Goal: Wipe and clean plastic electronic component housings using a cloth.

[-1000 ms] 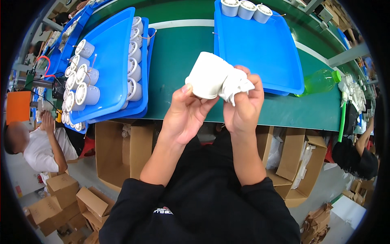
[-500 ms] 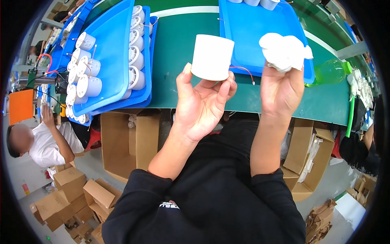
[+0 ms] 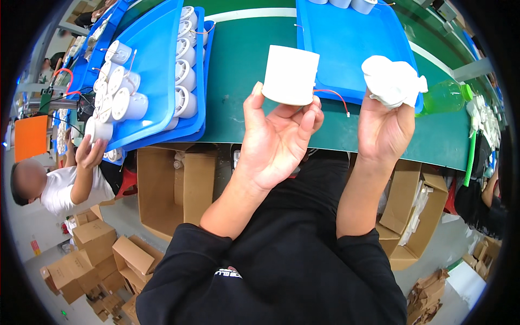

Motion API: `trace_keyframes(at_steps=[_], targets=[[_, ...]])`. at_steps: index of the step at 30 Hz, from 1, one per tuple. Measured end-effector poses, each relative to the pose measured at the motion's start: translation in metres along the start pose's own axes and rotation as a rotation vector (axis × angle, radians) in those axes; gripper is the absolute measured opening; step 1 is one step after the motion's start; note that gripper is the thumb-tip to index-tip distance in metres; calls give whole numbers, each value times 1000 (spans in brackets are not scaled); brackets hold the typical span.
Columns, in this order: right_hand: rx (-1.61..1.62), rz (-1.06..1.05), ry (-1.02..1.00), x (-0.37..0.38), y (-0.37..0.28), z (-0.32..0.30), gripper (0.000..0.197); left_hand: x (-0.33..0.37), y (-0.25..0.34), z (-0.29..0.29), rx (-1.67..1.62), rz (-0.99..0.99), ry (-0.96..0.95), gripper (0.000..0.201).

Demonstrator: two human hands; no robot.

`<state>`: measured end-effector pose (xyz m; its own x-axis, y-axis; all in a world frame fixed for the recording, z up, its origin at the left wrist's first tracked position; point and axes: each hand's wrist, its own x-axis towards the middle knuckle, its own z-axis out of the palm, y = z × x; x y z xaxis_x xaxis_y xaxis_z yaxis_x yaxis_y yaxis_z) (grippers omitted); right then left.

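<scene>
White cylinder (image 3: 291,76), pinched at its lower rim by the left hand (image 3: 277,138); red wire (image 3: 339,96) trailing rightward. Right hand (image 3: 384,130), clutching a crumpled white cloth (image 3: 391,81). Beyond the latter, a blue tray (image 3: 355,49); left of the former, stacked trays (image 3: 154,59).

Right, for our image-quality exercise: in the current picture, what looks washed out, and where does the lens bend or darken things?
Head view: the white cylinder and crumpled white cloth look washed out, surface detail faint; head view: the white stripe across the green table looks bowed; head view: the corners fall to black.
</scene>
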<state>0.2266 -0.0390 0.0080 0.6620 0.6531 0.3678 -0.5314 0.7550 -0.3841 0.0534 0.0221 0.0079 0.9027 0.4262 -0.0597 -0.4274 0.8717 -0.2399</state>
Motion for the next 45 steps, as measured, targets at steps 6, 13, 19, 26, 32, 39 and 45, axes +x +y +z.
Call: trace_keyframes(at_steps=[6,13,19,26,32,39,45], targets=[[16,8,2,-2,-1,-5,33,2,-5,7,55,47,75,64],[21,11,25,-4,-2,-5,34,5,-7,7,20,32,68,65],[17,25,-11,-5,-2,-10,34,3,-6,3,369,212,83,62],[16,20,-1,-6,-3,-10,34,-1,-16,10,1221,671,82,53],[-57,14,108,-7,-1,-1,30,-3,-16,6,1300,711,53,53],[-32,33,31,-10,-2,-7,34,-3,-17,6,1302,718,43,52],[-236,-60,100,-17,0,8,25,-5,-18,5,1248,690,32,48]])
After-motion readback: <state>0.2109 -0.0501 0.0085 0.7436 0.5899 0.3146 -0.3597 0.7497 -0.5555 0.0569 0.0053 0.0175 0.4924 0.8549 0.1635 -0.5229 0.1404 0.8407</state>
